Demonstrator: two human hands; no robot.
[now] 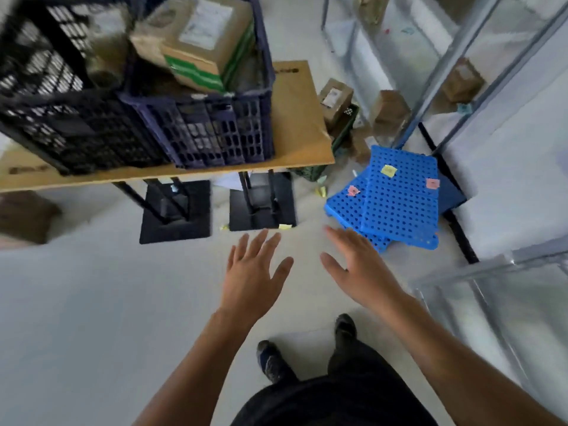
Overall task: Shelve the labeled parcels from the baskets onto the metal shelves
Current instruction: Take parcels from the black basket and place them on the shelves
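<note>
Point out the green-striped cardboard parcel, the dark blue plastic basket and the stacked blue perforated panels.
green-striped cardboard parcel (198, 58): head view, brown top face.
dark blue plastic basket (215, 133): head view, front wall.
stacked blue perforated panels (399, 204): head view, top panel.

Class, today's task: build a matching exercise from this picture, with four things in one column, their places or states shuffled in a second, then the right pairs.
Things
1. green-striped cardboard parcel with white label
2. bright blue perforated plastic panels
3. black plastic lattice basket
4. left hand and right hand

Places or states
A. on the grey floor beside the metal shelves
B. on the wooden tabletop, left of the dark blue plastic basket
C. open, holding nothing
D. inside the dark blue plastic basket

Pairs: 1-D, 2-A, 3-B, 4-C
</note>
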